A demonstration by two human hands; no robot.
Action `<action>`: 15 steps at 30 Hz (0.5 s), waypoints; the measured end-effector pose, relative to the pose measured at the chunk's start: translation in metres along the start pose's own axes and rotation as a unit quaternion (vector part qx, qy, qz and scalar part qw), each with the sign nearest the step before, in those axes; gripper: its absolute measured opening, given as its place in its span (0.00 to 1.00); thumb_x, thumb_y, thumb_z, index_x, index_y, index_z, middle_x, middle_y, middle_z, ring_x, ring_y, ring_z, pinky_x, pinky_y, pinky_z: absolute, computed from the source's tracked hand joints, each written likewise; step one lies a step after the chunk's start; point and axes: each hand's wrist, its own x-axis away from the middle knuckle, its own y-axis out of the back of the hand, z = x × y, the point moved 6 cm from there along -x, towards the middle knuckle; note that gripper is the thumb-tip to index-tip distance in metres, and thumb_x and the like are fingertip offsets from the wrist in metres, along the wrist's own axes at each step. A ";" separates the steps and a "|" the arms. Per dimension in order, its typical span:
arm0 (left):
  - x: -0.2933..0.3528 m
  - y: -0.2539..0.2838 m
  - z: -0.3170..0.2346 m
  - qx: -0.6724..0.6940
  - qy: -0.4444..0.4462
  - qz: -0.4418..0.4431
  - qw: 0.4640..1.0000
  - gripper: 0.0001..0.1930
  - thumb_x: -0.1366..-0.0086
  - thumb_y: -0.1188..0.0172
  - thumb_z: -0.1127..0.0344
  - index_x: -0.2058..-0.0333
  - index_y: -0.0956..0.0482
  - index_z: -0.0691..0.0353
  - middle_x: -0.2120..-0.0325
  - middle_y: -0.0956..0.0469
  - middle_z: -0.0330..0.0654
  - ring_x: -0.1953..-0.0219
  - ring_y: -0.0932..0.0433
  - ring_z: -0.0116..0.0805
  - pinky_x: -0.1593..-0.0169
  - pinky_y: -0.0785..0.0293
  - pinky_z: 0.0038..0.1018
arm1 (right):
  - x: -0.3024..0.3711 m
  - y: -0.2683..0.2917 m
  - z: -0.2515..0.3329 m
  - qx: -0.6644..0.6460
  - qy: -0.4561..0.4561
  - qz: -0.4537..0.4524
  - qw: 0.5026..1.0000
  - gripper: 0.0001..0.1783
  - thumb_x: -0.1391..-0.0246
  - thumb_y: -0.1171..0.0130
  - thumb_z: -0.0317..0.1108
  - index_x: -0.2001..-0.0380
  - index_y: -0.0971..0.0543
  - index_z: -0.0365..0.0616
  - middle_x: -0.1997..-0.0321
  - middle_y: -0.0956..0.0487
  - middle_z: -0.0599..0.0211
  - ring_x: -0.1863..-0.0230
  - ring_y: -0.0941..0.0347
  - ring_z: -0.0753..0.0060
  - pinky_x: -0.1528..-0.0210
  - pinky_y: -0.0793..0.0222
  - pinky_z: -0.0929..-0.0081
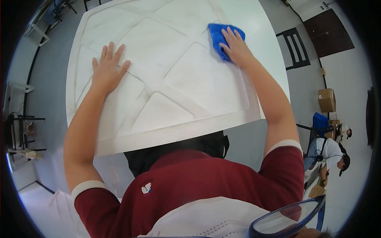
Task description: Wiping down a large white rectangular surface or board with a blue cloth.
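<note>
A large white panel (156, 59) with raised ribs and grey-brown smudges lies in front of me, its near edge hanging over close to my body. My left hand (108, 69) rests flat on its left part, fingers spread, holding nothing. At the far right of the panel, my right hand (237, 47) presses down on a bunched blue cloth (219, 39). The fingers lie over the cloth, and its folded edge shows to their left.
The panel lies on a white table (254, 23), which shows along its right side. Beyond stand a black chair (294, 48) and a cardboard box (327, 100). Another person (331, 152) is at the right. More chairs line the left wall (27, 133).
</note>
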 end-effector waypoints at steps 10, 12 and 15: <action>-0.003 -0.001 -0.001 0.003 0.002 -0.005 1.000 0.28 0.38 0.58 0.46 0.40 0.46 0.42 0.37 0.55 0.42 0.35 0.59 0.40 0.39 0.62 0.52 | -0.053 -0.008 -0.035 -0.065 -0.022 0.023 0.997 0.23 0.41 0.60 0.44 0.43 0.37 0.52 0.36 0.46 0.58 0.36 0.51 0.49 0.37 0.53 0.66; -0.006 -0.001 -0.001 -0.006 -0.001 -0.006 1.000 0.28 0.38 0.58 0.45 0.40 0.46 0.43 0.37 0.55 0.42 0.35 0.58 0.40 0.39 0.62 0.52 | -0.030 0.006 -0.033 -0.187 -0.033 0.016 0.982 0.23 0.41 0.59 0.43 0.42 0.38 0.54 0.37 0.44 0.57 0.36 0.51 0.53 0.37 0.52 0.68; -0.005 -0.004 0.004 0.017 -0.008 -0.015 1.000 0.28 0.38 0.59 0.44 0.40 0.46 0.43 0.37 0.55 0.43 0.35 0.59 0.41 0.39 0.63 0.52 | 0.009 0.015 -0.034 -0.221 -0.039 0.058 0.973 0.24 0.41 0.59 0.43 0.42 0.39 0.54 0.37 0.43 0.56 0.36 0.50 0.57 0.38 0.52 0.69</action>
